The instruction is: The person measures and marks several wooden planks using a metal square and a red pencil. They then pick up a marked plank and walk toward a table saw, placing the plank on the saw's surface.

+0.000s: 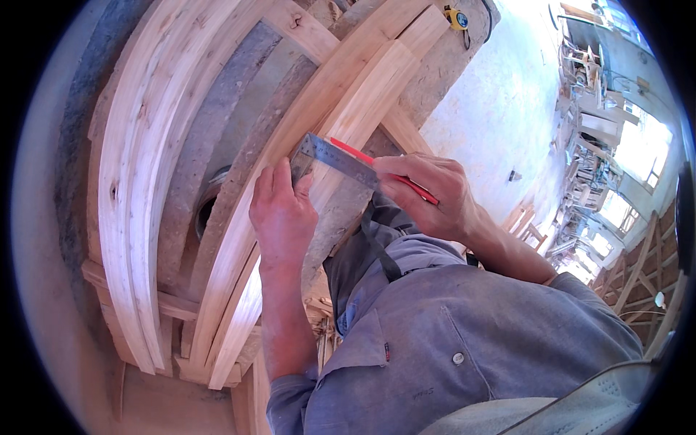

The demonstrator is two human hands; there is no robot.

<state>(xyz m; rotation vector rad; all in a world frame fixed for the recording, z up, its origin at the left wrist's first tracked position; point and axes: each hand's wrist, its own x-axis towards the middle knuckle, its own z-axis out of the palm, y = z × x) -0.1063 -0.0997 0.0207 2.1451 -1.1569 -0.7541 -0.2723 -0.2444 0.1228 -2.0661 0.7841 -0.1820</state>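
A metal try square point(339, 161) lies across the narrow, pale curved wooden beam point(366, 98). My left hand point(281, 210) is closed at the square's short arm, thumb and fingers on either side of it and against the wood. In my right hand point(433, 187) is a red pencil point(351, 150), lying along the square's blade with one end near the square's corner. The right fingers also touch the blade's near end and hide part of it. A wider curved beam point(290, 127) runs alongside the narrow one, just beyond the square.
Further left stands another stack of curved beams point(134, 174). Wooden crosspieces point(301, 29) join the beams over concrete blocks, with a dark round pipe opening point(206, 210) between. A yellow tape measure point(457, 19) lies at the far end. Scrap timber point(587, 123) lines the wall at right.
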